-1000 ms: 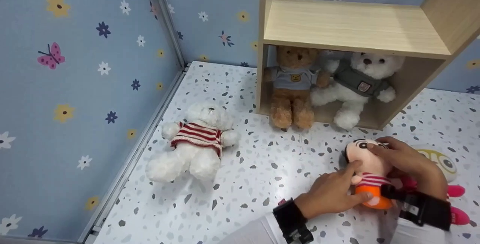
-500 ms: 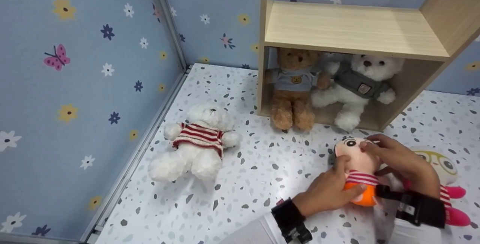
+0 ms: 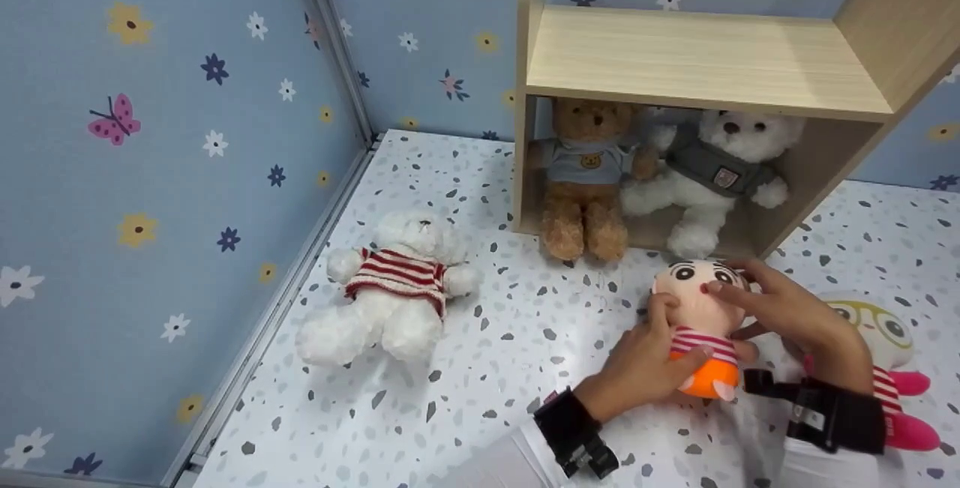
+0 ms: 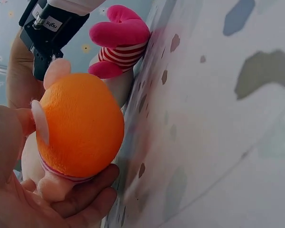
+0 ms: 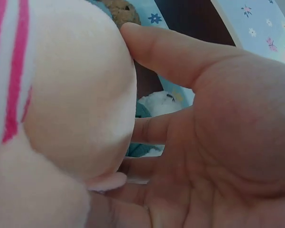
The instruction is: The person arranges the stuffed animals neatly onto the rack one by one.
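Observation:
A plush doll (image 3: 691, 309) with a pale head, a pink-and-white striped top and orange shorts is held between both hands, near the front of the shelf unit. My left hand (image 3: 636, 369) grips its left side in the head view, thumb at the shorts and fingers behind the body. In the left wrist view the orange shorts (image 4: 83, 126) sit in that palm. My right hand (image 3: 806, 319) holds the doll's head, thumb on the face near the mouth. In the right wrist view its fingers curve behind the head (image 5: 80, 90).
A wooden shelf unit (image 3: 705, 53) holds a brown bear (image 3: 585, 166) and a white bear in a grey top (image 3: 716, 166). On the speckled table a white bear in a striped sweater (image 3: 397, 278) lies at left. Behind my right wrist lies a plush with yellow glasses (image 3: 892, 330).
Both hands have shifted the doll leftward and slightly toward the shelf unit. Its face has turned more into view and more of the bespectacled plush shows.

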`<state>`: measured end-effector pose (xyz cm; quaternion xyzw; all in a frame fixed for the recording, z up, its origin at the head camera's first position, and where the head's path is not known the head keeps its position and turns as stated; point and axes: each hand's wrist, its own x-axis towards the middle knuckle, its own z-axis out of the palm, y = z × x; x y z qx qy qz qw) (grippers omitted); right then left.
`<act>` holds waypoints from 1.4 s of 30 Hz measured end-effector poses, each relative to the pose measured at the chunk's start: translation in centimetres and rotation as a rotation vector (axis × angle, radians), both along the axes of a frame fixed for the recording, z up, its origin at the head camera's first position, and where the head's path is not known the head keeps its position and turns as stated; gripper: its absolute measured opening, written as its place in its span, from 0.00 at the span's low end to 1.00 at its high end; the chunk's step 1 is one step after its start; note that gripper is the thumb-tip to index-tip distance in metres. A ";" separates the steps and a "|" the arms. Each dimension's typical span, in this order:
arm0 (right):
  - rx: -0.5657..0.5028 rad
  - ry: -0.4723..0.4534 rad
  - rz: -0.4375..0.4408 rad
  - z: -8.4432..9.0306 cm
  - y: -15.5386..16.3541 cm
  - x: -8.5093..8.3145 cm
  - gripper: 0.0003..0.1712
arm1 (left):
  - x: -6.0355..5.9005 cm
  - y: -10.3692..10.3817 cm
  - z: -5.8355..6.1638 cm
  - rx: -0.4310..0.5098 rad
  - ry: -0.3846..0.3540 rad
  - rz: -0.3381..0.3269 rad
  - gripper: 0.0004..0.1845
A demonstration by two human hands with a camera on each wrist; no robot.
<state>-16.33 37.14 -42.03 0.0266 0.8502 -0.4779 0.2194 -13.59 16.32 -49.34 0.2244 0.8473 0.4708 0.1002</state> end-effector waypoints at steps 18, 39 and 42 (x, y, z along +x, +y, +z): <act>-0.039 0.269 -0.011 2.0 -2.5 0.2 0.40 | -1.9 -2.0 2.6 0.267 -0.018 0.208 0.58; -0.373 0.535 0.051 2.4 -8.5 -0.3 0.45 | -3.5 -6.0 6.9 0.686 0.020 0.232 0.54; -0.397 0.560 0.024 2.6 -8.7 -0.1 0.45 | -3.5 -6.4 7.5 0.705 -0.009 0.220 0.51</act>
